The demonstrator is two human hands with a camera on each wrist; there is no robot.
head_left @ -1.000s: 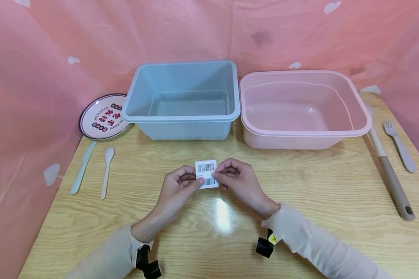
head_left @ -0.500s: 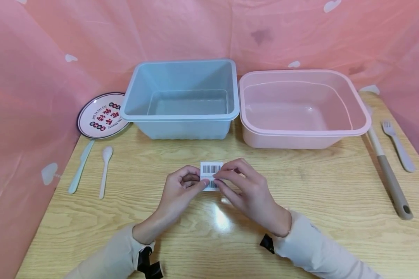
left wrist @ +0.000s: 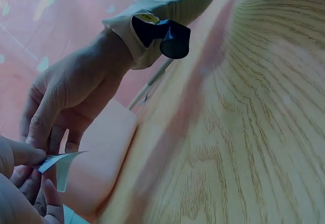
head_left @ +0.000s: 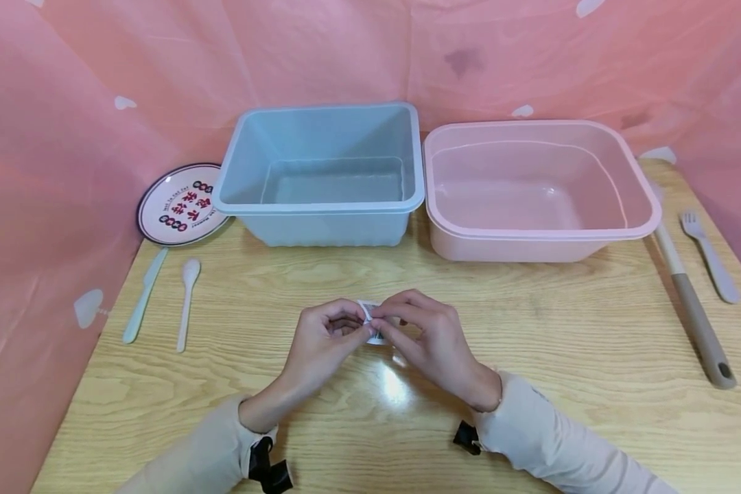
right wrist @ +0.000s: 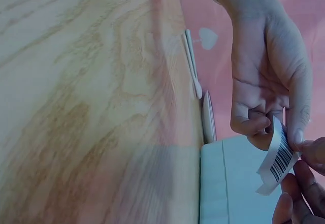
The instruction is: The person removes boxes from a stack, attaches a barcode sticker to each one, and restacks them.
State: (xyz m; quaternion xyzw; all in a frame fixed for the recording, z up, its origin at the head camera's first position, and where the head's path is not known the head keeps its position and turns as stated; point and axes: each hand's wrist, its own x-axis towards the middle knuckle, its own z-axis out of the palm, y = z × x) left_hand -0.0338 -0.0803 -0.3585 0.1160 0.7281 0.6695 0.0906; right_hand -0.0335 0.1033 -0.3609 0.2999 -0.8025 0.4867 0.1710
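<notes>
A small white barcode label is held just above the wooden table, bent over between both hands. My left hand pinches its left side and my right hand pinches its top right edge. In the right wrist view the barcode label curls, with the printed bars showing and the left hand behind it. In the left wrist view the barcode label is seen edge-on between the fingertips, with the right hand above it.
A blue tub and a pink tub stand side by side at the back. A printed plate, a pale knife and a spoon lie left. A spatula and a fork lie right.
The flat label has been bent and folded down between the fingers, so less of it shows. Both hands have dropped slightly toward the table and closed in on each other.
</notes>
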